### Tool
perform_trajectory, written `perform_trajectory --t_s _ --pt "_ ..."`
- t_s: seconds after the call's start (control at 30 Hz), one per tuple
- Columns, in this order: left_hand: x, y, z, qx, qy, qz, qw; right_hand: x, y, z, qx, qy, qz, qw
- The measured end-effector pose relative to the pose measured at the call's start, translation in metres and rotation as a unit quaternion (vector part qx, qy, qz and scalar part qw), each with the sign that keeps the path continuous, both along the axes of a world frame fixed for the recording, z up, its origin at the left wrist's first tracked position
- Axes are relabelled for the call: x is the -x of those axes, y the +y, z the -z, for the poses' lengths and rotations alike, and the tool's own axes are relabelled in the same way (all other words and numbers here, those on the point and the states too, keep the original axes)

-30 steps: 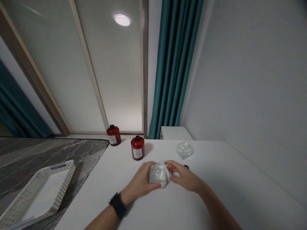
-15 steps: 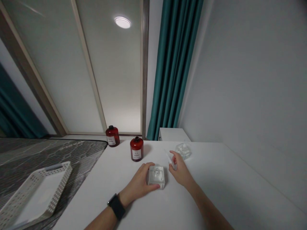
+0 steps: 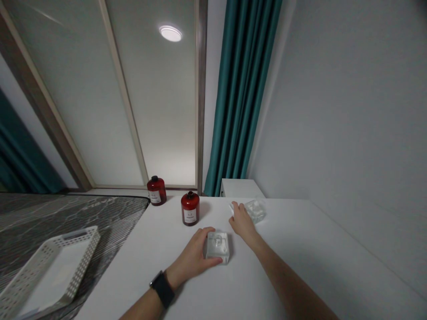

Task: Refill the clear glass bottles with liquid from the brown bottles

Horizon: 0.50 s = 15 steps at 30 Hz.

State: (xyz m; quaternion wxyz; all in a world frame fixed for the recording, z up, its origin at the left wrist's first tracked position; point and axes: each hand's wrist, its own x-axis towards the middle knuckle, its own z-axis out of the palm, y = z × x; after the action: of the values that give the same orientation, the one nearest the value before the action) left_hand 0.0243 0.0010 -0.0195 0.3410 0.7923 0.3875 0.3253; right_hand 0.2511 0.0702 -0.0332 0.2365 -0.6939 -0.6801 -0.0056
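Note:
My left hand (image 3: 195, 254) grips a clear square box (image 3: 218, 246) that rests on the white table (image 3: 300, 249); a dark watch is on that wrist. My right hand (image 3: 240, 222) reaches further back, its fingers pinched on a small white strip (image 3: 232, 207), right beside a second clear box (image 3: 255, 210). A dark red bottle (image 3: 190, 209) with a white label stands just behind and left of the held box.
A second dark red bottle (image 3: 156, 190) stands on the sill behind the table's left corner. A white perforated tray (image 3: 50, 271) lies on a dark marbled surface at the left. A teal curtain (image 3: 240, 98) and a small white cabinet (image 3: 240, 188) are behind the table; a wall runs along the right.
My right hand left the box by my left hand and moved back and right with a small white strip, arriving beside the second clear box. My left hand kept its grip.

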Motion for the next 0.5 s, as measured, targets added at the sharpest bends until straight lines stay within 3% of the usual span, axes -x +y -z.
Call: perform_trajectory --t_s 0.23,0.5 --pt "-0.0009 -0.0002 -0.0014 0.002 0.007 0.001 1.0 0.0018 0.0062 0.0043 -0.001 -0.048 0.008 0.999" --pt "-0.0001 0.0003 -0.0019 0.0 0.009 0.006 1.0 0.0014 0.0025 0.004 -0.013 -0.013 -0.001 1.0"
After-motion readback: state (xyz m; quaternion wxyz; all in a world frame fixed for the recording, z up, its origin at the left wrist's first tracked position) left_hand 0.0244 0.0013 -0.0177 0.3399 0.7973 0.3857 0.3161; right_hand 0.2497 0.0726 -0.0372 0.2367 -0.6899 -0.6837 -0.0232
